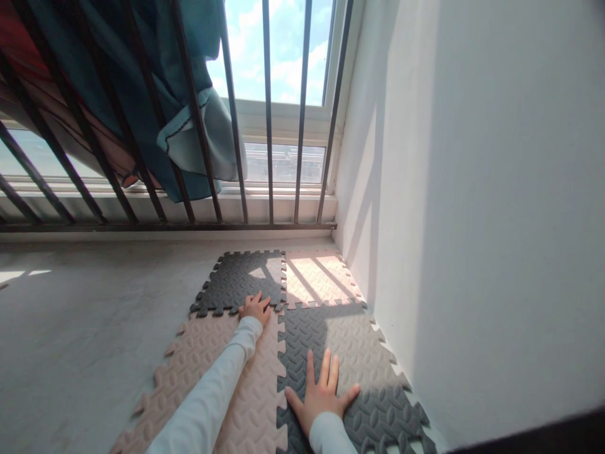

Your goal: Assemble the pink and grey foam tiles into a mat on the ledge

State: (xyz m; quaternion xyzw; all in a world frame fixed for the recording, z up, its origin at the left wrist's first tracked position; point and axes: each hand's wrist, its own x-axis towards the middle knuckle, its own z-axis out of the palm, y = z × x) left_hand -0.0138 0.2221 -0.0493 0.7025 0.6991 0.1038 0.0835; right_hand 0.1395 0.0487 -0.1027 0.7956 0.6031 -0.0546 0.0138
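Right hand (321, 396): fingers spread flat, gripping nothing, palm pressed on the near dark tile (350, 372). Left hand (255, 308): fingers curled loosely, holding nothing, resting on the seam where the far dark tile (236, 280) meets the near pink tile (212, 372). A far pink tile (316, 277) lies beside the wall (472, 221), below the barred window (283, 94) with its hanging cloth (189, 126).

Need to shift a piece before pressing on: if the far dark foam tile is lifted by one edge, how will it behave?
The dark tile is a thin textured foam sheet, so it is probably light and would sag rather than stay stiff. Its toothed edge meets the pink tile under the left hand, so it may snag or drag that along. The embossed face should not be slippery.
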